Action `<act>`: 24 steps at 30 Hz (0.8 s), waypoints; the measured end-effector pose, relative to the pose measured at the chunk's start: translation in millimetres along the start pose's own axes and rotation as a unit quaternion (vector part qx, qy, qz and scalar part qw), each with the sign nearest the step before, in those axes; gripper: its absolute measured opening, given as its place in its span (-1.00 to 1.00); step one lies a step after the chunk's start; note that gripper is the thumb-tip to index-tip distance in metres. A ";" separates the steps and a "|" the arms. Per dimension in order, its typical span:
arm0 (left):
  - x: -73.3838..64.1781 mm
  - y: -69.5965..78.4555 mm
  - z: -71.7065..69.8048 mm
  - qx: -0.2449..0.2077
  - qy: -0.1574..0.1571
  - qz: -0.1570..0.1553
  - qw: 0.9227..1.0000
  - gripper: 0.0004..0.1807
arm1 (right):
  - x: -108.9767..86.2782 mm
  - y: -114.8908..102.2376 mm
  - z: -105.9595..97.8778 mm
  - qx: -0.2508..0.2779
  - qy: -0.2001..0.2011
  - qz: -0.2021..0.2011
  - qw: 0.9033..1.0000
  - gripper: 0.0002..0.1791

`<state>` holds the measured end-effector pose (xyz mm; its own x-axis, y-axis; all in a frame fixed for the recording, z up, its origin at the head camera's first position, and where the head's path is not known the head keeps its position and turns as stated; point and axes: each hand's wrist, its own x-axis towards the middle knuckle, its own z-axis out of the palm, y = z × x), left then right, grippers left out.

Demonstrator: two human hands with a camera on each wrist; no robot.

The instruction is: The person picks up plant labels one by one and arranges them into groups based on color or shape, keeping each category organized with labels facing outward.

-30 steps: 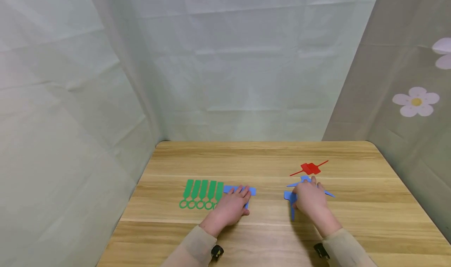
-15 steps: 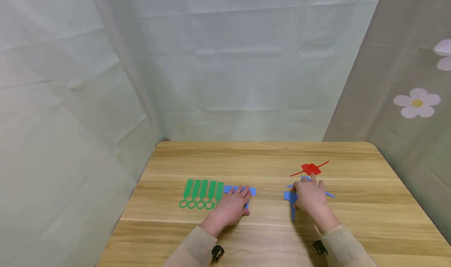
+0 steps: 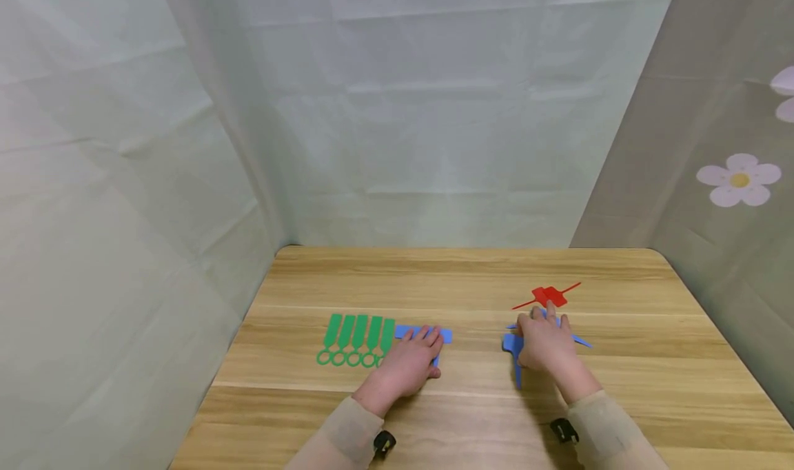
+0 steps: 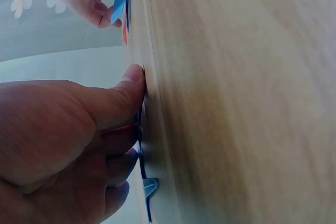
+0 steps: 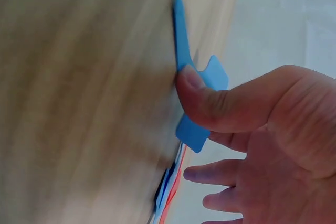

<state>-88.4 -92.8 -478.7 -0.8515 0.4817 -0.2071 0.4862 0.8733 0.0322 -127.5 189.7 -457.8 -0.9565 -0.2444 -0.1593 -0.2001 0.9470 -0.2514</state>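
Observation:
My right hand [image 3: 548, 346] pinches a blue T-shaped plant label [image 5: 193, 134] between thumb and forefinger. Its pointed stem [image 5: 181, 30] is close to the tabletop, and the other fingers of that hand are spread. More blue labels [image 3: 582, 340] lie partly hidden beneath and behind this hand. Palm down, my left hand [image 3: 411, 363] rests with extended fingers on blue label heads [image 3: 445, 335], covering most of them. Just left of it, several green ring-ended labels [image 3: 360, 332] stand in a neat row, the rightmost ring partly covered by the hand.
Two red labels [image 3: 550, 296] with thin stems lie overlapped beyond my right hand. Everything lies on a wooden table [image 3: 397, 277], enclosed by pale cloth [image 3: 422, 125] at the back and sides.
The right hand has shifted slightly, its fingers reaching closer to the red labels. The blue label it pinches looks a little more tilted. My left hand has stayed in place.

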 end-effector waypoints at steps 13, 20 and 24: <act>-2.5 1.4 -2.6 -0.007 0.010 0.003 1.000 -0.27 | 4.8 1.2 -5.2 0.012 -0.035 -0.020 0.999 -0.59; -2.3 1.4 -4.5 -0.007 0.007 0.002 1.000 -0.27 | 2.1 2.2 -8.4 0.004 -0.016 -0.033 0.999 -0.61; -3.3 1.5 -6.0 -0.008 0.008 0.002 1.000 -0.27 | -2.6 5.4 -10.9 0.014 0.010 -0.049 0.999 -0.73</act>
<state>-86.1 -92.7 -472.1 -0.8525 0.4865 -0.1911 0.4869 0.8721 0.0479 -128.4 197.7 -448.3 -0.9369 -0.3305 -0.1136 -0.2866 0.9127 -0.2913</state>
